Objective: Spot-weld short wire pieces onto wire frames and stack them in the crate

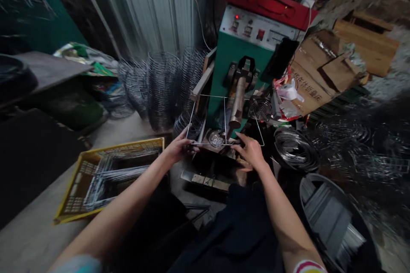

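A thin rectangular wire frame (209, 144) with a middle crosswire lies level in front of the green spot welding machine (221, 68). Its near left corner is pinched in my left hand (181, 147). My right hand (251, 151) has its thumb and fingers closed at the near wire, right of the crosswire. Just above that spot hangs the machine's thick metal electrode arm (237, 102). Between my hands, beneath the frame, sits a small round dish (217, 138) of shiny metal bits. Some fingertips are in shadow.
A yellow crate (80, 175) of wire frames stands at the left. Stacked wire coils (163, 89) rise behind it. Coiled wire rings (294, 149) and a black tub (361, 222) of metal strips are at right, with a cardboard box (315, 85) beyond.
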Demonstrator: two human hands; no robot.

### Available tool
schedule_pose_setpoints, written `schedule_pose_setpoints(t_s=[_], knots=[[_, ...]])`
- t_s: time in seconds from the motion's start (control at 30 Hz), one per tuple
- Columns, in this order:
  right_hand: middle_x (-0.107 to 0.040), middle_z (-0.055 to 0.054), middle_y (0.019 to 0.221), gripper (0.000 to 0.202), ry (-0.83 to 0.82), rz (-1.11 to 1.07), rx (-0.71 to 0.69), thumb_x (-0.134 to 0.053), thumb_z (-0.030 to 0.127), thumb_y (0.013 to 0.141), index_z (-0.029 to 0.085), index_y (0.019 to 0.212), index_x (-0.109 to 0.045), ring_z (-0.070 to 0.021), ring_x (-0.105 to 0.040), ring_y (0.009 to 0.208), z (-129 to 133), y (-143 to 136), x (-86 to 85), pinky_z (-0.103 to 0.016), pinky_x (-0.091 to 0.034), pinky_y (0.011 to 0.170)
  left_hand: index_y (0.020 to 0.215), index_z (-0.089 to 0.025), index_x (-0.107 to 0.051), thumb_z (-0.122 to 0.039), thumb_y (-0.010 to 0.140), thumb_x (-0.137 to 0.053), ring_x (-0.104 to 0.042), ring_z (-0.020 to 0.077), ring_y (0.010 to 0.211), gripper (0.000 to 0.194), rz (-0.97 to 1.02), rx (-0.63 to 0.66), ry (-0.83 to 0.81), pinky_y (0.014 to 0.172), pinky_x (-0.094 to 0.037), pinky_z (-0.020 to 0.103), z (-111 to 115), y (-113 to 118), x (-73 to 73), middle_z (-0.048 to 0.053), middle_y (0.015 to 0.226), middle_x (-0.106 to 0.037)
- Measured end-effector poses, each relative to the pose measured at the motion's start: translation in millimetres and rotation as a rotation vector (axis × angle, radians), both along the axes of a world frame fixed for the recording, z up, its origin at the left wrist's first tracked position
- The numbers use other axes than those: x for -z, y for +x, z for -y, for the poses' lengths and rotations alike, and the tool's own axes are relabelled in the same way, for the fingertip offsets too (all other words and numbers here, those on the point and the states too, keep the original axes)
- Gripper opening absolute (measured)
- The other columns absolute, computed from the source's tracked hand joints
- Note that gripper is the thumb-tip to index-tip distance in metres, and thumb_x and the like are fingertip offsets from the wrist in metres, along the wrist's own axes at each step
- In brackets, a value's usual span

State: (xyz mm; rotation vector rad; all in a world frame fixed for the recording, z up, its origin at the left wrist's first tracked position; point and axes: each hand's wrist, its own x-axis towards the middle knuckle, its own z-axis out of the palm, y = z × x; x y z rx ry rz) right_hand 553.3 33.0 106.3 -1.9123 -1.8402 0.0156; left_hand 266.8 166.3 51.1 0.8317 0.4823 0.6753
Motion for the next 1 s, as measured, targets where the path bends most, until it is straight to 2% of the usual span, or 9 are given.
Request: schedule_pose_setpoints(t_s=[0.4,0.53,0.6,0.67,0.73,0.8,0.83,0.93,1.0], knots=[[-0.070,-0.010,0.117,0.056,0.066,0.009,-0.006,-0.069,0.049,0.084,0.022,0.133,-0.060,-0.0271,-0.068,0.101,-21,12,7.2,-0.036,-0.052,0.089,0.156,-0.029,0.005,-0.008,0.083,-0.061,-0.074,0.0235,0.067,0.100,0.043,0.014,0.017,0.053,-0.055,0.025,-18,7,2.6,0.010,0.082,-0.076],[-0.074,-0.007,0.103,0.052,0.041,-0.021,0.019,-0.067,0.051,0.085,0.024,0.129,-0.061,-0.0242,-0.070,0.091,-17,13,12.2,-0.034,-0.053,0.083,0.155,-0.028,0.007,-0.010,0.086,-0.060,-0.074,0.0234,0.068,0.098,0.022,0.036,0.064,0.053,-0.055,0.025,-18,4,0.8,0.011,0.085,-0.077],[-0.074,-0.008,0.100,0.051,0.056,-0.025,0.032,-0.066,0.053,0.085,0.022,0.126,-0.063,-0.0240,-0.069,0.091,-13,21,14.5,-0.035,-0.052,0.085,0.155,-0.027,0.008,-0.011,0.086,-0.059,-0.074,0.0233,0.069,0.097,0.022,0.049,0.082,0.054,-0.055,0.025,-19,3,0.6,0.012,0.087,-0.077],[-0.070,-0.013,0.113,0.054,0.147,0.006,0.122,-0.066,0.055,0.084,0.020,0.125,-0.064,-0.0282,-0.064,0.107,-9,33,16.1,-0.041,-0.049,0.094,0.155,-0.027,0.009,-0.011,0.087,-0.058,-0.074,0.0229,0.069,0.097,0.027,0.059,0.089,0.054,-0.055,0.025,-21,4,0.6,0.012,0.088,-0.077],[-0.063,-0.019,0.125,0.057,0.248,-0.005,0.298,-0.062,0.056,0.085,0.015,0.126,-0.063,-0.0328,-0.056,0.120,-6,47,16.9,-0.047,-0.045,0.100,0.155,-0.027,0.009,-0.010,0.086,-0.058,-0.074,0.0226,0.068,0.098,0.022,0.059,0.091,0.054,-0.055,0.025,-20,5,-0.2,0.012,0.087,-0.077],[-0.065,-0.021,0.121,0.056,0.251,-0.145,0.437,-0.053,0.053,0.089,0.010,0.123,-0.064,-0.0334,-0.060,0.114,-1,57,17.2,-0.049,-0.048,0.095,0.155,-0.026,0.008,-0.009,0.085,-0.058,-0.073,0.0222,0.066,0.098,0.011,0.053,0.092,0.054,-0.054,0.025,-10,2,-2.4,0.012,0.084,-0.076],[-0.069,-0.021,0.113,0.055,0.222,-0.251,0.455,-0.049,0.052,0.090,0.008,0.120,-0.065,-0.0319,-0.064,0.105,3,59,17.6,-0.046,-0.052,0.089,0.156,-0.026,0.008,-0.010,0.085,-0.058,-0.073,0.0223,0.066,0.098,0.008,0.052,0.093,0.053,-0.053,0.024,-1,-2,-3.5,0.012,0.083,-0.076],[-0.073,-0.015,0.090,0.056,0.141,-0.548,0.397,-0.046,0.052,0.089,0.008,0.117,-0.066,-0.0239,-0.068,0.073,33,50,24.7,-0.034,-0.056,0.063,0.155,-0.030,0.009,-0.015,0.087,-0.062,-0.074,0.0254,0.073,0.100,-0.002,0.080,0.095,0.055,-0.052,0.026,43,-24,-2.7,0.013,0.088,-0.076],[-0.072,-0.010,0.082,0.059,0.103,-0.703,0.367,-0.050,0.055,0.087,0.010,0.125,-0.062,-0.0171,-0.062,0.053,73,30,37.1,-0.026,-0.050,0.046,0.155,-0.036,0.008,-0.018,0.087,-0.065,-0.073,0.0278,0.086,0.101,-0.005,0.107,0.086,0.064,-0.054,0.029,74,-44,3.2,0.014,0.101,-0.074]])
